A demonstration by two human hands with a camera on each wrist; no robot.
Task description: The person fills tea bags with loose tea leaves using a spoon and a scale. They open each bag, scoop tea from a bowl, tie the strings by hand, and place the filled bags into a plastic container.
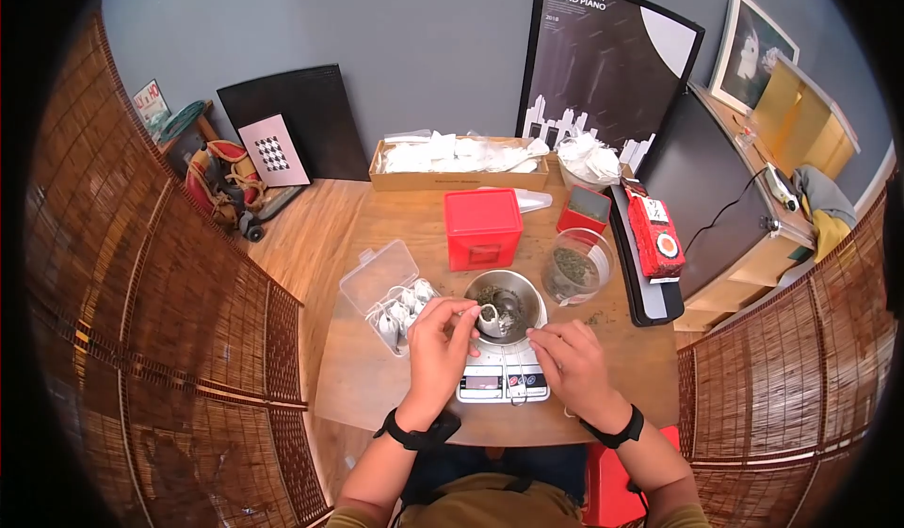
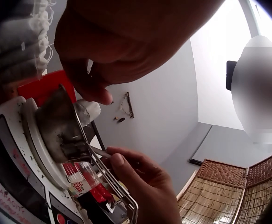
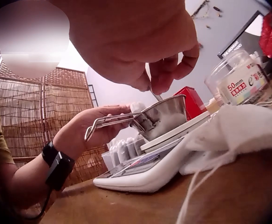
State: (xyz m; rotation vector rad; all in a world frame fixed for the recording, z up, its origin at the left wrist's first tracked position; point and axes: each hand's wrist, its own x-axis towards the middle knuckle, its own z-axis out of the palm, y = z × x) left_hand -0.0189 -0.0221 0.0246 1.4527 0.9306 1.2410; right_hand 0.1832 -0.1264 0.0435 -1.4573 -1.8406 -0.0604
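Observation:
A steel pot (image 2: 61, 123) with a folded wire handle (image 2: 119, 189) sits on a white kitchen scale (image 1: 471, 396). Dried green leaves (image 1: 490, 294) lie inside it. My left hand (image 1: 435, 351) pinches a small white tea bag (image 1: 487, 321), its mouth held round and open at the pot's near left rim. From the right, my right hand (image 1: 576, 358) pinches the thin metal handle of a spoon (image 2: 98, 151) between thumb and fingers. That spoon slants down into the pot, its bowl mostly hidden in the wrist views.
Left of the scale, an open clear box (image 1: 381, 278) holds several filled tea bags (image 1: 400, 309). Behind the pot stands a red box (image 1: 483, 231). A clear jar (image 1: 574, 269) of leaves is at right, beside a red packet (image 1: 654, 236). An empty-looking white bag (image 3: 243, 128) lies near the scale.

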